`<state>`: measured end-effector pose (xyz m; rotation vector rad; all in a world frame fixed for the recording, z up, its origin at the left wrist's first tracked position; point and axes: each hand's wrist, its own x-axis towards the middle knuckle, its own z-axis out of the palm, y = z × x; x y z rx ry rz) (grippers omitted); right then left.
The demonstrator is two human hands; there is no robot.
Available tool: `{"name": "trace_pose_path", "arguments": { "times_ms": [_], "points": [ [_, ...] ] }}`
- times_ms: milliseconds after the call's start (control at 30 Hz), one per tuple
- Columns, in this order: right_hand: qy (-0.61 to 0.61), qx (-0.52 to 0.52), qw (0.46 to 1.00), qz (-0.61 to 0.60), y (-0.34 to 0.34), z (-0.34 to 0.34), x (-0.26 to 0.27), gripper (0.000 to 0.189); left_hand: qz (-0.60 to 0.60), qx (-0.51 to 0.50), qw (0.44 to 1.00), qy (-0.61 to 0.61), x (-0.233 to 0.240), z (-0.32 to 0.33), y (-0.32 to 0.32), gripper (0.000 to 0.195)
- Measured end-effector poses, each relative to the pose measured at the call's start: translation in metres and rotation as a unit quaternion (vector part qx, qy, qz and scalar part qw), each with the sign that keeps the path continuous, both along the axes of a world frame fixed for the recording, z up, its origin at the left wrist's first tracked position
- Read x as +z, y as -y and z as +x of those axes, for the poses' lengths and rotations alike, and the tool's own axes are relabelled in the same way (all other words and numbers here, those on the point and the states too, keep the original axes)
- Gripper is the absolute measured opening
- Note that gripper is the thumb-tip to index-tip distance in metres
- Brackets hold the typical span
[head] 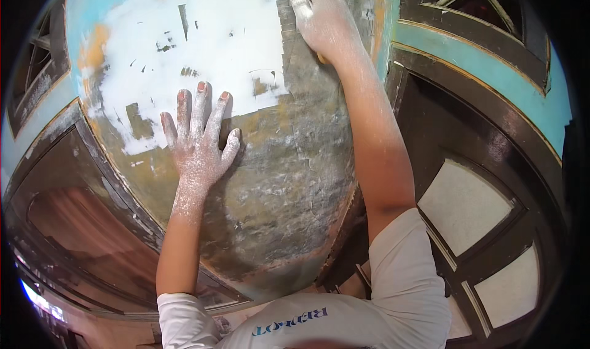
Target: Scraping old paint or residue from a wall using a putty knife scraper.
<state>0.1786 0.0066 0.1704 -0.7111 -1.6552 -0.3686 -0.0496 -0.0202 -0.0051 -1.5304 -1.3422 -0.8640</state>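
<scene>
My left hand [198, 141], dusted white, is pressed against the wall with its fingers spread. Its fingertips lie on the lower edge of a white putty patch [138, 72], and its palm is over bare, grey-brown plaster [276, 173]. Higher up and to the right, my right hand [325, 21] is closed around a hand tool mostly hidden by the fingers. A small yellow end [321, 58] of that tool shows below the palm. This hand is beside the patch's right edge, where short ridged marks [285, 14] run down the plaster. Dark gaps show through the patch.
Turquoise paint [92, 7] borders the plaster at upper left. A dark-framed glass panel [92, 238] with a reddish curtain behind it stands left. On the right is a dark wooden door [442, 132] with pale panels [465, 206], below a turquoise band [479, 58].
</scene>
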Motion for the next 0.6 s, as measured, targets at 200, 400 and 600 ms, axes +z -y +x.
{"name": "trace_pose_path", "arguments": {
  "times_ms": [200,400,600],
  "points": [
    [0.009,-0.017,0.987,-0.160,-0.027,0.035,-0.135,0.047,-0.003,-0.011,1.000,0.004,-0.019,-0.002,-0.001,0.069],
    [-0.032,-0.034,0.963,-0.265,-0.018,0.048,-0.313,0.052,0.001,-0.011,1.000,0.013,-0.042,-0.002,-0.001,0.068],
    [-0.034,0.085,0.959,-0.268,0.003,0.049,-0.305,0.045,-0.003,-0.013,0.999,0.031,-0.054,-0.008,0.000,0.068]
  ]
}}
